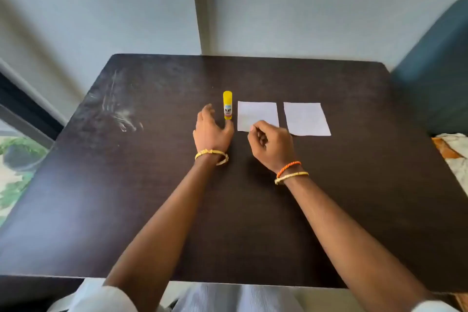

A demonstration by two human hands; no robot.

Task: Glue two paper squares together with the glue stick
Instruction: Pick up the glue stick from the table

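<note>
We count one glue stick standing just beyond our loosely spread, empty left hand, and two paper squares: the near square under our curled, empty right hand, the far square to its right on the dark surface.

A dark brown wooden tabletop with rounded far corners fills most of the view. Pale whitish scratch marks streak its surface toward ten o'clock. Behind it, at twelve o'clock, stands a plain light grey wall with a vertical corner edge. At three o'clock a dark teal upholstered chair sits just beside the tabletop, and below it lies an orange and white patterned cloth. At nine o'clock a dark-framed window shows blurred greenery.
</note>
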